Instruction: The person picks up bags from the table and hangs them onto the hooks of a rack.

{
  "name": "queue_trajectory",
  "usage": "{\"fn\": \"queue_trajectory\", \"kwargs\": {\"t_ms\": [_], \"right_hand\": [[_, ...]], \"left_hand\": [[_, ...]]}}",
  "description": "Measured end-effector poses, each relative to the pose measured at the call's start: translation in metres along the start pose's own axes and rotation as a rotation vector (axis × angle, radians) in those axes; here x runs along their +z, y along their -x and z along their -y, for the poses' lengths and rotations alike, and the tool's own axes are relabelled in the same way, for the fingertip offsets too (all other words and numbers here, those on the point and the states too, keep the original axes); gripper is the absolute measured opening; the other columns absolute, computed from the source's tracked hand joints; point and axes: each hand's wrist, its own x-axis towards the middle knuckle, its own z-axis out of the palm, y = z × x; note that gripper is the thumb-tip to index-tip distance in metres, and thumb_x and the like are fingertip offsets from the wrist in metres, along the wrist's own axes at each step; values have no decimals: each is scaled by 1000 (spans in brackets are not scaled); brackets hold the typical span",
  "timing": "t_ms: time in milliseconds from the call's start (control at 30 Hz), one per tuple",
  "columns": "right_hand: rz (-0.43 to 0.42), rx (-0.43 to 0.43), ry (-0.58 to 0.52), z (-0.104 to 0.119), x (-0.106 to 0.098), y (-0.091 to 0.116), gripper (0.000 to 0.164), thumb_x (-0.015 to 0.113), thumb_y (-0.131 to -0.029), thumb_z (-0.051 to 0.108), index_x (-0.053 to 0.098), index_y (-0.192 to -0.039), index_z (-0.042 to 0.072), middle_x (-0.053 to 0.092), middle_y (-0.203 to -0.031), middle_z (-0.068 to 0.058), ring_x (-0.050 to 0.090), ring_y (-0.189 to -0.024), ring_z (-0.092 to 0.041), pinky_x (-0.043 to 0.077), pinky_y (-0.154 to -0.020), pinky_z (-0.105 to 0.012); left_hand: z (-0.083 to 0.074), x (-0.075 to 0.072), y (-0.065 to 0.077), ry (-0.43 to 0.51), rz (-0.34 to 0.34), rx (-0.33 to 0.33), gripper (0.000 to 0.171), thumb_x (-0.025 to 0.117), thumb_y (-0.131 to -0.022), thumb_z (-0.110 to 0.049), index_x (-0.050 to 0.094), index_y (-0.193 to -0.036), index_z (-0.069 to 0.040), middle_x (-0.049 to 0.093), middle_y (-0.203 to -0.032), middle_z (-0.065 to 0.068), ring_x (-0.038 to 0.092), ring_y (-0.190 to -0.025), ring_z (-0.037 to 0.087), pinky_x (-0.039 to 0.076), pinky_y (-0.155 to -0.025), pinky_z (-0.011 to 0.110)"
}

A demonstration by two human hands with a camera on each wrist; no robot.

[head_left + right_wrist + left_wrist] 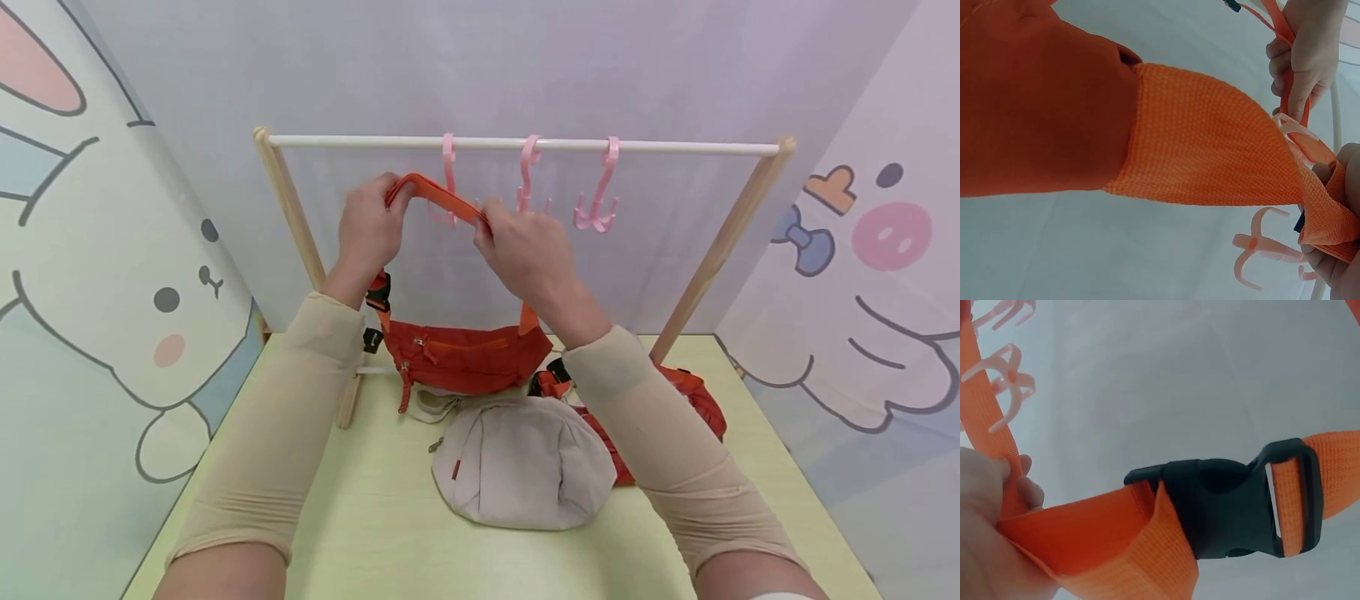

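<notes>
A red waist bag (472, 358) with zips hangs in the air by its orange strap (442, 198). My left hand (371, 225) pinches the strap on the left, and my right hand (528, 254) grips it further right, so a stretch runs between them in front of the left pink hook (448, 171). In the left wrist view a black buckle (1222, 506) joins the strap beside the left fingers. From the right wrist view, the wide strap (1210, 137) runs from the bag's end into my right hand (1335, 231).
A white rail (352, 142) on wooden legs carries two more pink hooks, a middle hook (527, 171) and a right hook (598, 187). On the table (360, 533) lie a beige bag (517, 467) and, partly behind my right arm, another red bag (693, 396).
</notes>
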Motion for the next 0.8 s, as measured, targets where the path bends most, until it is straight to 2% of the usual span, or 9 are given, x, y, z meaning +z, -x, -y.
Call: {"fn": "queue_trajectory", "kwargs": {"t_ms": [200,400,600,800], "right_hand": [[23,10,8,-3,8,3,22,56,-108,21,64,-101,1,53,-63,-8,45,-46,-24,47,-46,-37],[47,20,10,-5,17,5,23,56,-110,23,63,-104,1,52,-64,-7,46,-47,-24,47,-46,-37],[121,81,-26,-10,25,4,24,56,-112,25,62,-111,2,58,-69,-8,54,-53,-26,52,-51,-40],[168,129,-70,-12,33,4,27,53,-113,29,61,-115,4,59,-71,-8,55,-54,-26,51,-52,-40]], "left_hand": [[9,5,4,3,18,-3,41,51,-112,-42,72,-127,-10,65,-98,9,52,-84,27,41,-72,37],[18,9,9,13,14,-12,40,51,-113,-41,71,-126,-9,63,-98,11,53,-87,28,43,-74,38],[26,12,15,42,-10,5,39,51,-113,-41,71,-124,-9,61,-95,11,52,-85,28,41,-72,38],[29,15,27,95,-17,18,36,53,-112,-39,70,-121,-8,59,-91,11,51,-81,29,41,-70,38]]}}
